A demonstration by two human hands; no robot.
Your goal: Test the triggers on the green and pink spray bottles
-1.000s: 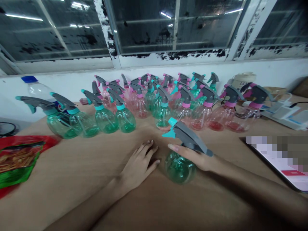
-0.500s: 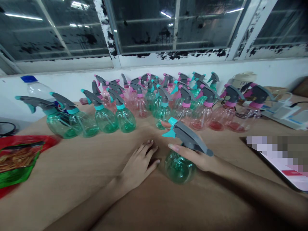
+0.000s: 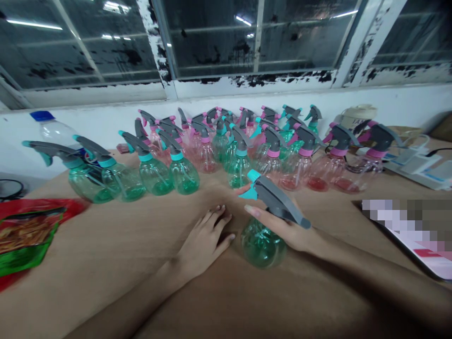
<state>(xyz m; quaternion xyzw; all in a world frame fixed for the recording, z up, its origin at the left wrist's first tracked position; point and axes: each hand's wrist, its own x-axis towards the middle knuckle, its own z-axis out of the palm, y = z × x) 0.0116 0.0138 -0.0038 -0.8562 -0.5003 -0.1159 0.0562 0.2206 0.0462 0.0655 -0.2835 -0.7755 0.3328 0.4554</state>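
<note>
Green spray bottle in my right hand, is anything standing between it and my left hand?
Nothing visible stands between your left hand and the lower body of the green spray bottle; only tabletop shows there. Higher up, your right hand's thumb crosses in front of the neck, partly in the way.

Holds the green spray bottle (image 3: 263, 246) in the right hand (image 3: 298, 236) a little farther left over the table (image 3: 116, 259) than before, and slightly nearer its far edge or higher, too close to tell which. Carries the spray head (image 3: 277, 197) along with the same small shift. Brings the thumb (image 3: 261, 216) up closer to the teal trigger (image 3: 248, 194). Shows the finger (image 3: 243, 189) beyond the trigger lower than a moment ago.
</note>
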